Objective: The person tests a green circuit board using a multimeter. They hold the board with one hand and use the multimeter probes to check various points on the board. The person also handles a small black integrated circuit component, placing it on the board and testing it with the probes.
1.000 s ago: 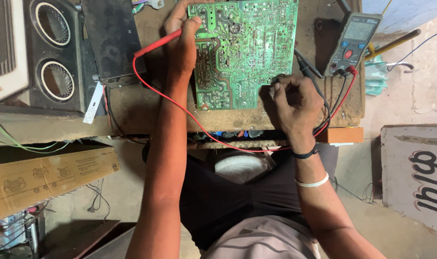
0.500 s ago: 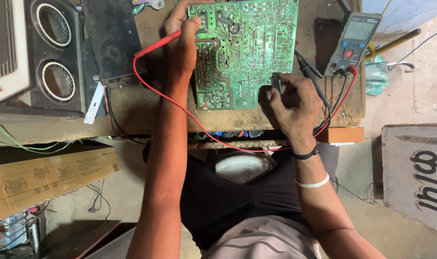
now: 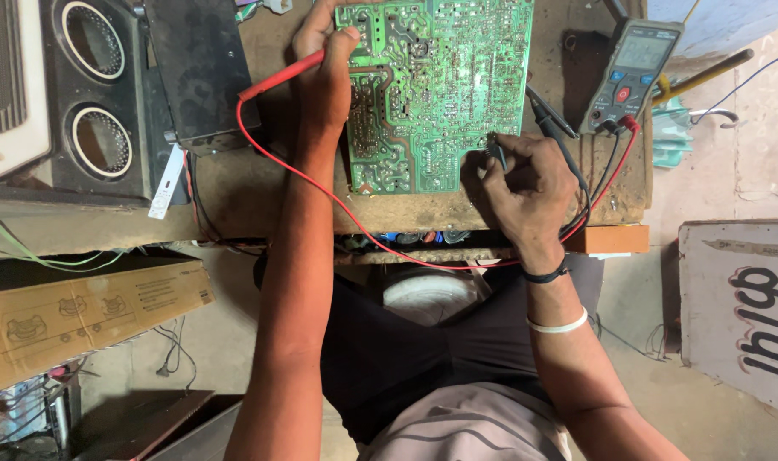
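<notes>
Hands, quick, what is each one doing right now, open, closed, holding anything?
Left hand: closed on the red probe, its tip at the green circuit board.
Right hand: closed on the black probe, pressed to the board's lower edge.

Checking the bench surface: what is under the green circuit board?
The green circuit board lies on a worn wooden workbench, visible around its edges. What lies directly beneath it is covered.
</notes>
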